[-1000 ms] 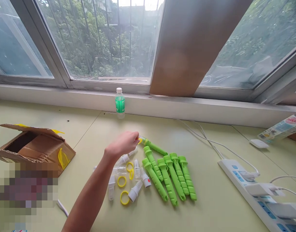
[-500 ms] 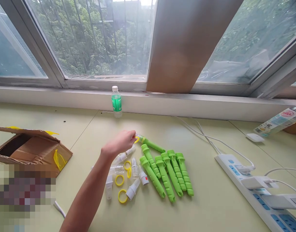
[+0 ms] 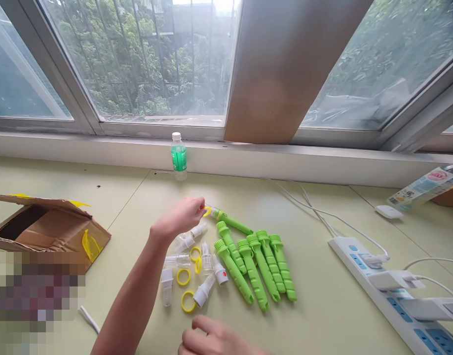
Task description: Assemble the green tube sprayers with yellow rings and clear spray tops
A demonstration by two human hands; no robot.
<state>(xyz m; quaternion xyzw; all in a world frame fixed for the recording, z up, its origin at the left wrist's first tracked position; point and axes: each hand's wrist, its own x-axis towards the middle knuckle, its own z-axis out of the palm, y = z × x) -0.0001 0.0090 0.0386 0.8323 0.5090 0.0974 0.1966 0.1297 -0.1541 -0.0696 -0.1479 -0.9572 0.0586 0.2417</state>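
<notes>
Change noted: the right hand (image 3: pixel 215 340) has come into view at the bottom edge, where half a second ago there was only bare surface. Its fingers are curled. Whether its grip holds anything cannot be told, since most of the hand is cut off by the frame.

The left hand (image 3: pixel 180 218) has barely shifted. Its grip remains pinched on a yellow ring (image 3: pixel 207 212) at the head of a single green spike (image 3: pixel 234 224), which lies apart from and just behind the others. Judgement: ring and spike are still together at the fingertips, and a second hand is now near the parts.

On the counter (image 3: pixel 322 315), a row of five green spikes (image 3: pixel 259 268) lies side by side. To its left are clear tubes (image 3: pixel 176 260), white caps (image 3: pixel 203 295) and loose yellow rings (image 3: pixel 189 301).

Surroundings: an open cardboard box (image 3: pixel 45 229) sits at far left and a power strip (image 3: pixel 393 286) with plugs and white cables at right. A water bottle (image 3: pixel 178 157) stands against the windowsill (image 3: pixel 285 165). Beyond the window (image 3: pixel 145 59) are bars and trees.
</notes>
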